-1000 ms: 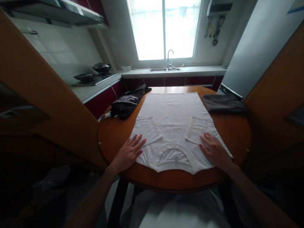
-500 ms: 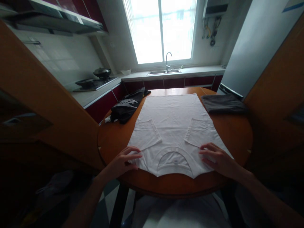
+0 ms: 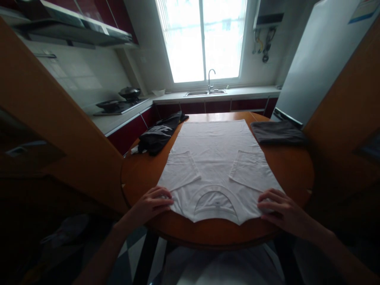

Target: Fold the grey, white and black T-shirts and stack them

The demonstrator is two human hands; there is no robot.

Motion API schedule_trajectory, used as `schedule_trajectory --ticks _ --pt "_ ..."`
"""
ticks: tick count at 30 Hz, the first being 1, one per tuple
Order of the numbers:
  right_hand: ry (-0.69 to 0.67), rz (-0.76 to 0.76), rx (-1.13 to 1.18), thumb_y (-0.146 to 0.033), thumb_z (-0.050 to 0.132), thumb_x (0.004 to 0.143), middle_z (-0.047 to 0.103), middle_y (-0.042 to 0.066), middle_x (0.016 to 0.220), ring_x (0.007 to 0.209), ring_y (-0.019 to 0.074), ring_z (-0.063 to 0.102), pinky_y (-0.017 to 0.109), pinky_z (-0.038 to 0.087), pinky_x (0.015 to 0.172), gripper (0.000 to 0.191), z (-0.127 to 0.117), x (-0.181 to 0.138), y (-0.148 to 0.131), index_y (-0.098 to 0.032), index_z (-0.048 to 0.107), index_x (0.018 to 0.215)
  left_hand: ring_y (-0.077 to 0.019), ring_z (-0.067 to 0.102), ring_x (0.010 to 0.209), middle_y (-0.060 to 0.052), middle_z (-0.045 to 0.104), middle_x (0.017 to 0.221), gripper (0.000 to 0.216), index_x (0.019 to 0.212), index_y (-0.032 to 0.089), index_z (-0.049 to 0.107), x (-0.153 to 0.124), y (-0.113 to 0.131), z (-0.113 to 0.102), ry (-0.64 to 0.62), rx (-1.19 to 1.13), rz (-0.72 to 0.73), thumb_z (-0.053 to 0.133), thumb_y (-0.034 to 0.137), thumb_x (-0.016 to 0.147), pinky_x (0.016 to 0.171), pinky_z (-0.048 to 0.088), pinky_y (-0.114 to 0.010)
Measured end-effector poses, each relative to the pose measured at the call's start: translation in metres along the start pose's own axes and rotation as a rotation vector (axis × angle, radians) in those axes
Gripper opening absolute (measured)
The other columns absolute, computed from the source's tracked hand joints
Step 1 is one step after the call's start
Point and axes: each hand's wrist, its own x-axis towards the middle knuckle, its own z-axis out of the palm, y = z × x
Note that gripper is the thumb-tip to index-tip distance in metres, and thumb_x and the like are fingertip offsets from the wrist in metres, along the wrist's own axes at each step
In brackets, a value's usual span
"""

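Observation:
A white T-shirt lies flat on the round wooden table, its neckline toward me and both short sleeves folded inward over the body. At the left shoulder, my left hand has its fingers closed on the fabric edge. My right hand grips the right shoulder edge in the same way, fingers curled over the cloth. The thumbs are partly hidden, and the shirt still rests on the tabletop.
A black garment with white lettering lies at the table's left. A folded dark grey cloth sits at the right, near the fridge. Beyond are a sink and a stove with pans.
Both hands have moved outward slightly and their fingers have closed on the shirt's shoulder edges. Before, they lay on the cloth with fingers more spread. The view has tilted a little.

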Motion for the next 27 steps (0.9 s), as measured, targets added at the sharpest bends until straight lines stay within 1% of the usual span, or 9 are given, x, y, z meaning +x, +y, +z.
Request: schedule_trajectory --ticks 4,8,11,13,15,18,20,23,27 --pt "0.049 -0.077 -0.097 -0.026 0.068 0.092 0.073 0.005 0.098 0.096 0.0223 0.067 0.037 0.056 0.085 0.014 -0.001 -0.005 0.001 -0.028 0.072 0.106 -0.0204 0.060 0.121 -0.005 0.069 0.124 0.037 0.135 0.029 0.064 -0.010 -0.004 -0.001 0.074 0.156 0.028 0.062 0.029 0.098 0.106 0.050 -0.035" --pt "0.062 -0.079 -0.158 -0.019 0.061 0.094 0.074 0.005 0.102 0.097 0.0220 0.068 0.038 0.057 0.086 0.025 -0.004 -0.011 0.006 -0.029 0.071 0.114 -0.0202 0.058 0.126 -0.005 0.065 0.133 0.048 0.145 0.030 0.055 -0.019 -0.008 -0.006 0.071 0.253 0.007 0.050 0.017 0.100 0.112 0.047 -0.035" --pt "0.085 -0.052 -0.187 -0.017 0.058 0.093 0.074 0.005 0.107 0.100 0.0221 0.068 0.039 0.057 0.089 0.030 -0.007 -0.016 0.015 -0.030 0.070 0.117 -0.0192 0.056 0.129 -0.004 0.062 0.137 0.059 0.149 0.030 0.050 -0.020 -0.010 -0.009 0.081 0.264 -0.016 0.041 0.007 0.096 0.114 0.045 -0.035" --pt "0.108 -0.024 -0.212 -0.016 0.057 0.093 0.074 0.005 0.110 0.102 0.0227 0.068 0.040 0.056 0.090 0.031 -0.010 -0.020 0.023 -0.030 0.071 0.118 -0.0184 0.056 0.130 -0.004 0.062 0.137 0.061 0.147 0.031 0.052 -0.019 -0.012 -0.009 0.070 0.247 -0.029 0.037 0.003 0.094 0.114 0.044 -0.034" --pt "0.130 0.011 -0.235 -0.017 0.056 0.093 0.073 0.005 0.111 0.102 0.0231 0.068 0.040 0.056 0.090 0.030 -0.014 -0.024 0.030 -0.030 0.071 0.116 -0.0177 0.057 0.127 -0.004 0.063 0.135 0.057 0.140 0.030 0.058 -0.018 -0.014 -0.009 0.066 0.214 -0.040 0.036 0.003 0.095 0.112 0.045 -0.033" --pt "0.157 0.039 -0.238 -0.022 0.058 0.095 0.074 0.005 0.108 0.100 0.0229 0.068 0.038 0.056 0.087 0.023 -0.017 -0.028 0.037 -0.030 0.074 0.110 -0.0173 0.061 0.119 -0.004 0.067 0.126 0.039 0.124 0.028 0.068 -0.017 -0.017 -0.009 0.066 0.138 -0.016 0.043 0.011 0.099 0.105 0.050 -0.029" --pt "0.182 0.036 -0.212 -0.025 0.060 0.096 0.074 0.004 0.106 0.097 0.0223 0.069 0.036 0.057 0.085 0.019 -0.017 -0.030 0.038 -0.030 0.075 0.106 -0.0175 0.062 0.117 -0.005 0.069 0.121 0.030 0.118 0.027 0.071 -0.018 -0.020 -0.009 0.055 0.083 0.011 0.048 0.017 0.102 0.102 0.051 -0.028" --pt "0.219 0.039 -0.146 -0.027 0.061 0.096 0.075 0.004 0.102 0.095 0.0217 0.070 0.035 0.058 0.083 0.017 -0.015 -0.032 0.036 -0.030 0.076 0.104 -0.0184 0.062 0.116 -0.006 0.070 0.120 0.027 0.119 0.026 0.071 -0.020 -0.022 -0.010 0.044 0.014 0.021 0.050 0.022 0.103 0.100 0.052 -0.029" --pt "0.222 0.069 -0.055 -0.026 0.060 0.097 0.075 0.004 0.102 0.096 0.0218 0.070 0.033 0.059 0.082 0.019 -0.015 -0.033 0.034 -0.030 0.076 0.106 -0.0195 0.064 0.114 -0.007 0.071 0.119 0.030 0.121 0.026 0.072 -0.021 -0.021 -0.013 0.039 -0.049 0.003 0.046 0.026 0.105 0.099 0.053 -0.030"
